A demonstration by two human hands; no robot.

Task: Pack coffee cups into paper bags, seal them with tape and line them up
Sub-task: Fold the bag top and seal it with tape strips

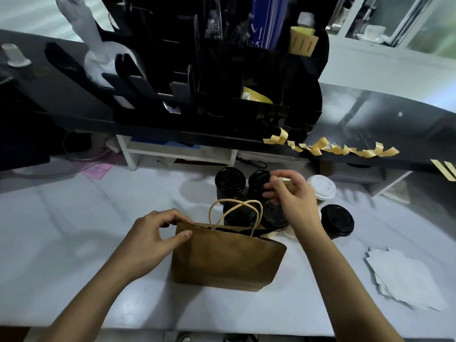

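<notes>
Bag held at the near middle of the surface, cups grouped just behind it.

The left hand (150, 239) pinches the bag's (227, 260) left top corner between thumb and curled fingers; that grip is closed on the paper, and the bag stands upright with its handles (235, 212) up and its mouth slightly open. The right hand (290, 193) hovers over the black-lidded cups (230, 180) with fingers curled; whether its grip has hold of a cup cannot be told. A white-lidded cup (322, 187) stands just right of that hand, and another black-lidded one (336, 220) sits nearer, right of the bag. Tape strips (345, 149) hang along the edge of the dark shelf above the far side. White papers (404, 277) lie toward the near right corner.
</notes>
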